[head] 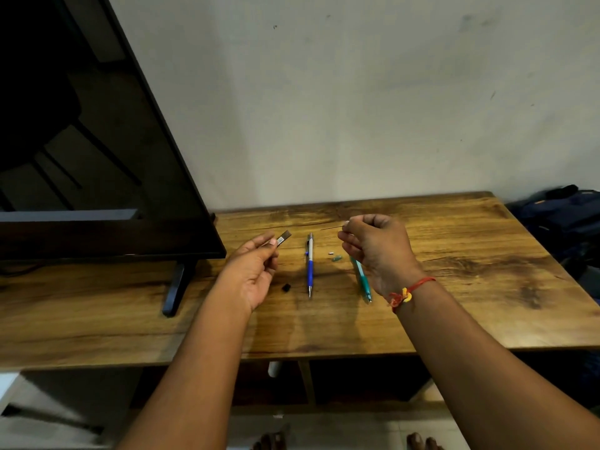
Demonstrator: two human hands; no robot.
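My left hand (251, 274) pinches a small dark lead case (283, 238) between thumb and fingers, its open end pointing up and right. My right hand (376, 248) pinches a thin pencil lead (331, 228) that sticks out to the left, above the wooden table (470, 287). Between the hands a blue and silver mechanical pencil (310, 264) lies on the table, tip toward me. A teal mechanical pencil (363, 282) lies under my right hand, partly hidden by it. A small black cap (286, 287) lies near my left wrist.
A flat black TV screen (81, 141) stands at the left on a black foot (175, 287). Two tiny parts, one white (331, 253) and one teal (337, 258), lie between the pencils. Dark bags (565, 222) sit beyond the table's right edge. Wall behind.
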